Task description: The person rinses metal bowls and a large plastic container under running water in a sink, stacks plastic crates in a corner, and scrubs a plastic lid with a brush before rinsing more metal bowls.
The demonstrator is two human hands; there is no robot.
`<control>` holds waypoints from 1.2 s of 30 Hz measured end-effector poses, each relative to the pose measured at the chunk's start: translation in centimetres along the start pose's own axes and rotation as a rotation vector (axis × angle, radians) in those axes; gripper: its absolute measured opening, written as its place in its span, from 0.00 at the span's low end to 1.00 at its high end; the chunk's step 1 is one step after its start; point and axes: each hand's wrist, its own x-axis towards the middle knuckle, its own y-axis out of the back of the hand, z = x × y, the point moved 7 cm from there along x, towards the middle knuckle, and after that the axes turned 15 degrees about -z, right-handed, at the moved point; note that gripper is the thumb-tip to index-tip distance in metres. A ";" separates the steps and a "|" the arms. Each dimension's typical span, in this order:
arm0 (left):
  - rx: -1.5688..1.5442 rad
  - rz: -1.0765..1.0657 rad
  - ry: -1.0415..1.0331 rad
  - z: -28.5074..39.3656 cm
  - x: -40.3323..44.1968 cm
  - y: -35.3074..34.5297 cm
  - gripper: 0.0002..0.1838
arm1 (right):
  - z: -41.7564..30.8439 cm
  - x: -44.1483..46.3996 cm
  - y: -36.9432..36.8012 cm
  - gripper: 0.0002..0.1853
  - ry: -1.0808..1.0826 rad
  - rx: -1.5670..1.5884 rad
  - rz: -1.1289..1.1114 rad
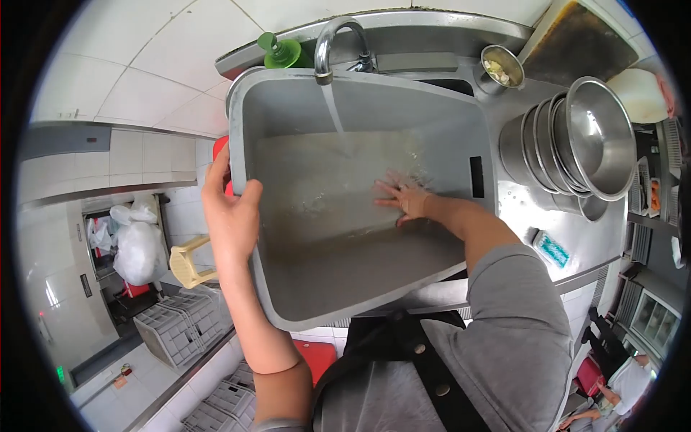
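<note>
A large grey plastic tub sits tilted over the sink under a curved metal faucet, from which a stream of water runs into it. Murky water covers part of the tub's bottom. My left hand grips the tub's left rim, its thumb on the inner side and its fingers outside, partly hidden. Inside the tub, my right hand is open with fingers spread, at the water's surface, where small ripples show around it. Nothing is visible in that hand.
To the right, stacked steel bowls lie on their sides on the steel counter. Near them are a small metal cup with pale bits and a blue-and-white brush. A green bottle stands behind the tub. Grey crates sit lower left.
</note>
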 end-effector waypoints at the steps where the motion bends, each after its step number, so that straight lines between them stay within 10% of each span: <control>1: -0.026 -0.007 -0.002 0.0 0.0 -0.1 0.30 | 0.8 -1.3 1.3 0.46 -0.084 -0.052 -0.097; 10: 0.036 0.033 -0.069 0.1 0.0 0.2 0.30 | 8.8 -5.5 2.3 0.40 -0.762 -0.488 -0.311; 19: -0.053 0.027 -0.083 -2.0 1.3 0.2 0.29 | 0.9 -8.1 -11.7 0.20 0.077 -0.340 -0.575; 22: -0.160 -0.054 -0.143 -3.3 2.0 -0.1 0.29 | -0.8 -14.4 -3.7 0.14 -0.147 0.069 -0.481; 26: -0.520 -0.086 -0.072 -2.4 -0.8 0.1 0.39 | 1.1 -23.8 3.8 0.10 -0.663 0.248 0.621; 29: -0.488 -0.036 -0.008 -5.1 -3.6 0.2 0.31 | -0.8 -27.3 5.5 0.24 -1.068 0.430 0.871; 36: -0.517 -0.190 0.038 -3.5 -6.8 -0.8 0.16 | 3.7 -25.4 0.3 0.26 -1.042 0.800 1.206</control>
